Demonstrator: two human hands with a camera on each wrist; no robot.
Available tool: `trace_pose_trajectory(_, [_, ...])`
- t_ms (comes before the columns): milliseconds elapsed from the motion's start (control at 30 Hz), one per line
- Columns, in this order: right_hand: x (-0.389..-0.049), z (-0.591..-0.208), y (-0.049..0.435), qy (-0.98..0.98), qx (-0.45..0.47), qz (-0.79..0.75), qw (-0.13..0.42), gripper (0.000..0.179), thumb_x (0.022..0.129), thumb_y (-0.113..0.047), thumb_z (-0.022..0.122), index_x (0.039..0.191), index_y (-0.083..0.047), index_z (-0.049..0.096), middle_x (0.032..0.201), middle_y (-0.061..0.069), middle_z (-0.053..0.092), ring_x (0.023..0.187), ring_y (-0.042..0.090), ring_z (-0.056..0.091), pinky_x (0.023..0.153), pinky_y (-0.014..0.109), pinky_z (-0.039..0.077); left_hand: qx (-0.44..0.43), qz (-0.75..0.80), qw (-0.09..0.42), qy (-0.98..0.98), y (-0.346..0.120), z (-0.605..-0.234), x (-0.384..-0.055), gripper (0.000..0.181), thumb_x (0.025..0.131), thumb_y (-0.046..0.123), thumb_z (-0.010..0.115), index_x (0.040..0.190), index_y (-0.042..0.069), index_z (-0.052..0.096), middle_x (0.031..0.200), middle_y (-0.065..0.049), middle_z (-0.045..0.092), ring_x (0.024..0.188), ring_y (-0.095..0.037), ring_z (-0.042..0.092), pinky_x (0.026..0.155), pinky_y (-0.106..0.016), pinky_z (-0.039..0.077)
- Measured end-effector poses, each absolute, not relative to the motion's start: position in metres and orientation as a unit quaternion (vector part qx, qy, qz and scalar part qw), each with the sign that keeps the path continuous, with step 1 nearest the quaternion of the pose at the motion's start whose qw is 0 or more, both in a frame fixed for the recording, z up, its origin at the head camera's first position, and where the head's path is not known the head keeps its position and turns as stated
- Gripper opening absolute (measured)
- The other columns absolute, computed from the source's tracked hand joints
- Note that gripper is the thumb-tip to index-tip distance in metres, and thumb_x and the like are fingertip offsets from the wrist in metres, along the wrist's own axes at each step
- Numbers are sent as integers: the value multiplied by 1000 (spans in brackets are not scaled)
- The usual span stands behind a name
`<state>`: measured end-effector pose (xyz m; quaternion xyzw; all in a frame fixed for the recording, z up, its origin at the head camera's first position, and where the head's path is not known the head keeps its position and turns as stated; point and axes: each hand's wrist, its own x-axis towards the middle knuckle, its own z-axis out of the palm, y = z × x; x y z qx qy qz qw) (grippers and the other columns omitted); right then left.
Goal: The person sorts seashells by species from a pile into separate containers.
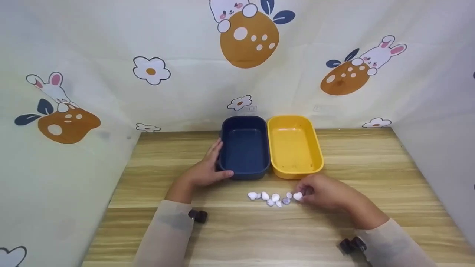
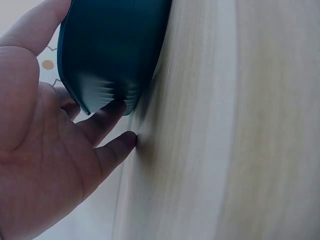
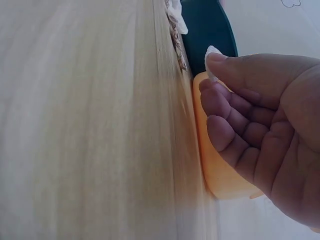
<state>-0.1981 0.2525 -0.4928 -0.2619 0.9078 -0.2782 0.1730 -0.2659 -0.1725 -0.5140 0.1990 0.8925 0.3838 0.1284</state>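
My right hand (image 1: 323, 191) pinches a small white shell-like piece (image 1: 297, 196) between thumb and fingertips, low over the table in front of the yellow bin (image 1: 322, 159). In the right wrist view the white piece (image 3: 212, 54) pokes out past the thumb, while the other fingers curl toward the palm. A loose row of small white and pale purple pieces (image 1: 275, 197) lies just left of that hand. My left hand (image 1: 204, 171) rests against the dark blue bin (image 1: 246, 177), its fingers along the left wall and its thumb at the front corner. Extended fingers (image 2: 107, 116) touch the bin's side in the left wrist view.
Both bins stand side by side at the back of the wooden table (image 1: 259, 237), close to a printed cloth (image 1: 185, 100) with rabbits and flowers. Cloth walls also rise on the left and right. Black wrist devices (image 1: 352, 244) sit at both sleeves.
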Motion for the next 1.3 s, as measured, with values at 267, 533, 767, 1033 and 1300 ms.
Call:
trace_pose_trajectory(267, [-204, -478, 248, 897, -245, -334, 157, 11, 94, -25, 84, 104, -23, 80, 91, -10, 75, 85, 12, 66, 80, 24, 59, 199, 390, 132, 889, -173, -515, -266, 122, 91, 62, 78, 174, 19, -1, 183, 4, -11, 169, -36, 7, 134, -61, 20])
trace_pose_trajectory(533, [-222, -461, 231, 894, -205, -381, 117, 17, 93, -24, 85, 109, -20, 81, 96, -5, 76, 91, 17, 68, 84, 23, 59, 200, 392, 132, 889, -174, -517, -266, 123, 91, 65, 77, 174, 20, -1, 183, 3, -10, 169, -37, 9, 133, -63, 23])
trace_pose_trajectory(767, [-239, -455, 211, 888, -189, -405, 106, 21, 93, -27, 86, 112, -19, 80, 98, -2, 76, 93, 18, 68, 86, 25, 60, 192, 386, 132, 893, -174, -518, -266, 123, 90, 65, 78, 174, 21, -1, 183, 1, -9, 169, -37, 10, 132, -63, 23])
trace_pose_trajectory(1033, [-255, -450, 182, 877, -173, -437, 99, 21, 94, -27, 85, 112, -17, 79, 100, 3, 76, 93, 21, 67, 87, 30, 60, 197, 379, 131, 895, -173, -517, -267, 122, 91, 64, 77, 174, 23, -1, 183, 1, -9, 168, -36, 11, 133, -61, 24])
trace_pose_trajectory(1300, [-260, -448, 158, 870, -168, -454, 93, 21, 95, -28, 84, 112, -18, 80, 98, 3, 75, 91, 21, 67, 86, 29, 59, 207, 384, 132, 890, -173, -514, -267, 122, 91, 61, 78, 174, 18, 0, 183, 1, -10, 169, -36, 6, 134, -61, 20])
